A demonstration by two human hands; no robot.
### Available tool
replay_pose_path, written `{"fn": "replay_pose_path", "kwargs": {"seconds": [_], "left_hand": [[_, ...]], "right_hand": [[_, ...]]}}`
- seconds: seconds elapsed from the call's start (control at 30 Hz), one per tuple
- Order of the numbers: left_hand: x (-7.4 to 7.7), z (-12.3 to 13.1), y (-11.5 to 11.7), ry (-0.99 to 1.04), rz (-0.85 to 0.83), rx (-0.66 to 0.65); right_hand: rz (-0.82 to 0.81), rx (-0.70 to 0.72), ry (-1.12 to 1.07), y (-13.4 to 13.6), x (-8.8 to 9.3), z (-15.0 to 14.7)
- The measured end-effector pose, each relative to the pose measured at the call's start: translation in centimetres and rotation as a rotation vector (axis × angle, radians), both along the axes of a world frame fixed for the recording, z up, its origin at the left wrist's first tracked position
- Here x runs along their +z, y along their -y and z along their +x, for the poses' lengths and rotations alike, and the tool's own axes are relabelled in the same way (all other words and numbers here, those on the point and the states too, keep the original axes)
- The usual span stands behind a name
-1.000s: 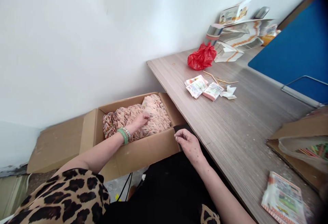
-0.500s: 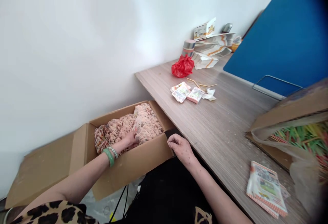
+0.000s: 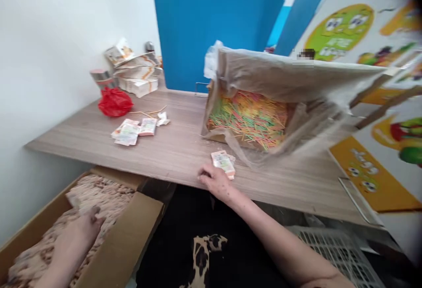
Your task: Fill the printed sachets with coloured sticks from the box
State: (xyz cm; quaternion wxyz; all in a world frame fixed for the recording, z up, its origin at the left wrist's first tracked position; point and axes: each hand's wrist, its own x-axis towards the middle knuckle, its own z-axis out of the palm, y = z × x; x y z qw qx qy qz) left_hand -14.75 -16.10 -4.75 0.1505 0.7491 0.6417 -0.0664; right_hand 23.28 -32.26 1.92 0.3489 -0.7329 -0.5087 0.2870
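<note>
At the lower left, my left hand (image 3: 84, 228) is over the open cardboard box (image 3: 120, 239). Its fingers are loosely bent and somewhat blurred, with nothing seen in them. Beneath it, small pinkish packets (image 3: 105, 191) fill the box in dense rows. My right hand (image 3: 216, 183) hovers at the table's front edge, fingers curved and a little apart, holding nothing visible. Just beyond it lies a small stack of printed packets (image 3: 223, 163); I cannot tell whether the hand touches it.
Across the wooden table (image 3: 178, 147) stands a plastic-lined carton (image 3: 214, 103) of coloured thin sticks (image 3: 250, 118). More printed packets (image 3: 127, 133), a red plastic bag (image 3: 115, 102) and stacked white cartons (image 3: 138, 83) lie left. A blue panel (image 3: 217, 28) rises behind; printed boxes (image 3: 389, 156) stand right.
The view has swung right, bringing the carton of sticks into full sight. My right hand has moved close to the packet stack and its fingers have loosened. My left hand stays over the box.
</note>
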Motion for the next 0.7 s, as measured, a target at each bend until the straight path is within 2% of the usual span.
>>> {"fn": "replay_pose_path", "kwargs": {"seconds": [0.03,0.13,0.2,0.27,0.3,0.37,0.43,0.5,0.57,0.7], "left_hand": [[0.9,2.4,0.4,-0.002,0.056,0.021],[3.4,11.3,2.8,0.326,0.164,-0.198],[4.4,17.6,4.4,0.538,0.176,-0.403],[4.9,23.4,5.4,0.618,0.097,-0.587],[5.0,26.0,5.7,0.625,0.06,-0.634],[4.8,30.1,6.0,0.54,-0.015,-0.627],[4.5,32.9,6.1,0.475,-0.099,-0.573],[4.1,34.3,6.3,0.555,-0.21,-0.507],[3.4,34.8,6.4,0.74,-0.342,-0.42],[1.6,35.0,6.2,0.833,-0.427,-0.266]], "right_hand": [[-0.042,-0.126,0.131,1.2,0.0,1.6],[-0.25,-0.395,0.447,3.0,-0.7,5.0],[-0.349,-0.442,0.543,2.7,-1.2,6.0],[-0.382,-0.434,0.567,1.9,-1.7,6.4],[-0.378,-0.427,0.562,1.6,-1.9,6.5],[-0.351,-0.406,0.542,1.3,-2.0,6.7],[-0.344,-0.395,0.545,1.6,-2.0,6.7],[-0.367,-0.388,0.582,2.2,-1.9,6.5],[-0.402,-0.372,0.615,2.7,-2.2,6.4],[-0.299,-0.298,0.592,2.7,-4.1,7.3]]}}
